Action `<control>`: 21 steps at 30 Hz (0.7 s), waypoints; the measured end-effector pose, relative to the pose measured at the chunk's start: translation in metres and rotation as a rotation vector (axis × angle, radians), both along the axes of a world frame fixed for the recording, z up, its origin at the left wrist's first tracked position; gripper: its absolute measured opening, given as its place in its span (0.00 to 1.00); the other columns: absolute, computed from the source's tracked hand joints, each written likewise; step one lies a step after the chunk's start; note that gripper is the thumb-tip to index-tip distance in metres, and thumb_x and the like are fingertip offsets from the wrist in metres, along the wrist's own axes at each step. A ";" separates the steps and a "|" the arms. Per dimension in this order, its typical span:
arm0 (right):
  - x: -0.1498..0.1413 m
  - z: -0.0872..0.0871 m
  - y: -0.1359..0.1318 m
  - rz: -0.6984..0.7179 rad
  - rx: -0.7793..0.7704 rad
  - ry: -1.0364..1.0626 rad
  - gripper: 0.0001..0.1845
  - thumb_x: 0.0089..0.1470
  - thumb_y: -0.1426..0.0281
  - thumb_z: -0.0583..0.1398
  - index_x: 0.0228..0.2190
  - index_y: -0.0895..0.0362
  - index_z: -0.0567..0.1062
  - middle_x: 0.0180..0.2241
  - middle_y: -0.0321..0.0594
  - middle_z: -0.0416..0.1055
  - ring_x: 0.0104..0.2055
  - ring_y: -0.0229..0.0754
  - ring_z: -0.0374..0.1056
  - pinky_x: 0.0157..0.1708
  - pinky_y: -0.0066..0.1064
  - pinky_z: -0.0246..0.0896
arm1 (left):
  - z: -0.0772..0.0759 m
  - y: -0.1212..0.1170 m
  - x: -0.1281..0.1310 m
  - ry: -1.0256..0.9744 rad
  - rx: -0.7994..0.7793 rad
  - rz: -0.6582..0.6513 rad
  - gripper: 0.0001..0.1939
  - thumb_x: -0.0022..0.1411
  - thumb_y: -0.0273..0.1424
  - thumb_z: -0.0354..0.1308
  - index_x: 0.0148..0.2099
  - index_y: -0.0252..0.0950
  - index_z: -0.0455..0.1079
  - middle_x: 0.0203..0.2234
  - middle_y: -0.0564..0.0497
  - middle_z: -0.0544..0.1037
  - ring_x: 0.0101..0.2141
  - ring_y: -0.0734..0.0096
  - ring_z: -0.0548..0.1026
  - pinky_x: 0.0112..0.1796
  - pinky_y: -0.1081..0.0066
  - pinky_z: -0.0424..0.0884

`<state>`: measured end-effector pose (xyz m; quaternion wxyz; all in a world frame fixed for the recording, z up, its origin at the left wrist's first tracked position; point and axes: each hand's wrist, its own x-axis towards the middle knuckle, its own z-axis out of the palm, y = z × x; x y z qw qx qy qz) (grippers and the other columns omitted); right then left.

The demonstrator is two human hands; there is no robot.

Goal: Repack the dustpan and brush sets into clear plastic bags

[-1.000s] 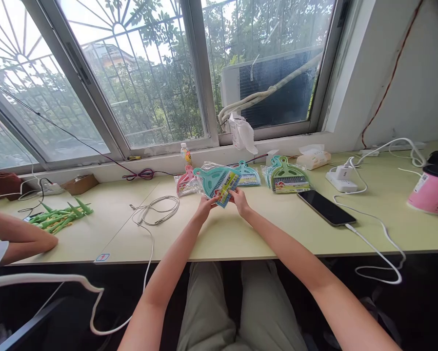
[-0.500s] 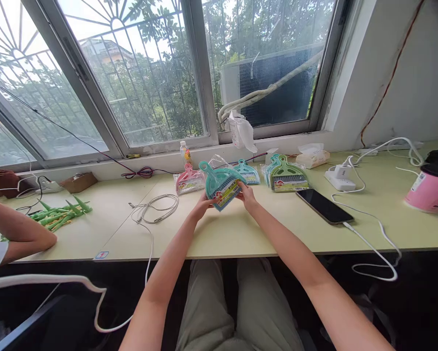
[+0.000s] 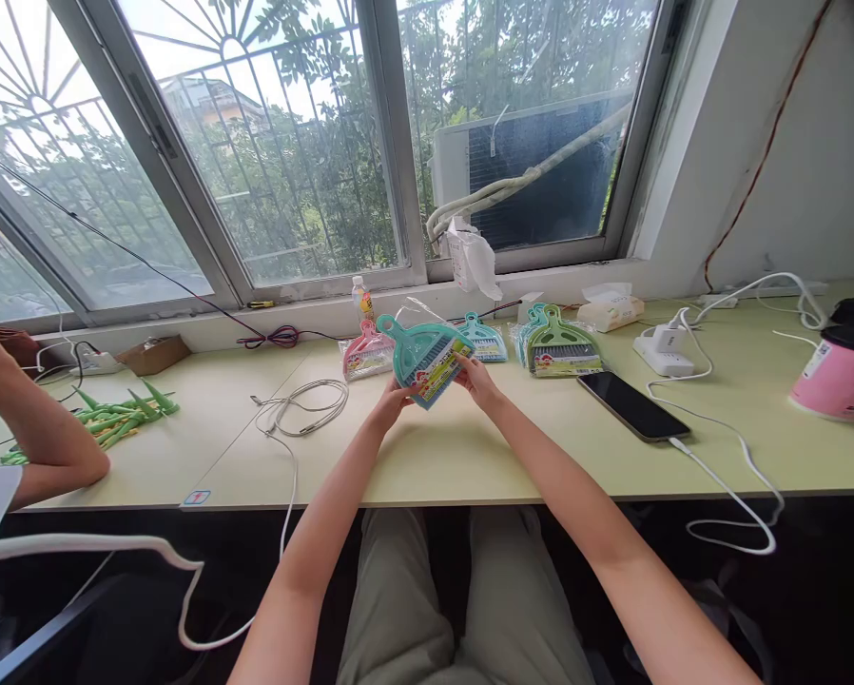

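Between my two hands a teal mini dustpan and brush set (image 3: 418, 350) in clear plastic wrap is held tilted above the table, handle toward the upper left, with a yellow printed label. My left hand (image 3: 393, 401) is closed on its lower left edge. On its right edge, my right hand (image 3: 477, 378) is closed too. Behind it lie a pink wrapped dustpan set (image 3: 367, 354) on the left and another teal dustpan set (image 3: 485, 341) on the right. Farther right, a green dustpan set (image 3: 562, 344) rests against teal ones.
A phone (image 3: 633, 405) on a white charging cable lies at the right, near a white power adapter (image 3: 664, 350) and a pink cup (image 3: 844, 371). A coiled cable (image 3: 313, 409) is left of my hands. Another person's arm (image 3: 48, 428) leans on the table by green strips (image 3: 131, 415).
The held dustpan set has turned slightly, its handle shifting a little left and lower. Both hands keep hold of it. At the left, the other person's forearm has been raised.
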<state>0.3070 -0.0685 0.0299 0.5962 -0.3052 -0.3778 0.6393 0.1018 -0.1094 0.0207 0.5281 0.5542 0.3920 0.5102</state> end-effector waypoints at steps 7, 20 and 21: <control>-0.008 -0.007 -0.003 0.127 0.092 -0.041 0.23 0.34 0.74 0.76 0.35 0.56 0.79 0.38 0.39 0.82 0.46 0.48 0.77 0.53 0.45 0.73 | 0.009 -0.005 -0.001 -0.059 -0.017 0.023 0.36 0.48 0.35 0.73 0.57 0.39 0.64 0.54 0.42 0.78 0.55 0.44 0.73 0.48 0.54 0.73; -0.017 -0.010 -0.009 -0.140 -0.004 0.029 0.14 0.40 0.76 0.71 0.30 0.55 0.75 0.35 0.39 0.81 0.48 0.47 0.77 0.53 0.42 0.75 | 0.004 -0.015 0.016 0.009 -0.152 -0.302 0.34 0.58 0.46 0.68 0.63 0.41 0.67 0.59 0.36 0.75 0.52 0.48 0.79 0.48 0.55 0.75; -0.016 -0.011 -0.008 -0.145 -0.003 0.027 0.14 0.40 0.76 0.71 0.30 0.55 0.75 0.36 0.39 0.80 0.49 0.47 0.77 0.53 0.42 0.76 | 0.004 -0.014 0.017 0.011 -0.172 -0.326 0.34 0.58 0.48 0.67 0.63 0.42 0.66 0.59 0.35 0.75 0.53 0.48 0.78 0.48 0.54 0.75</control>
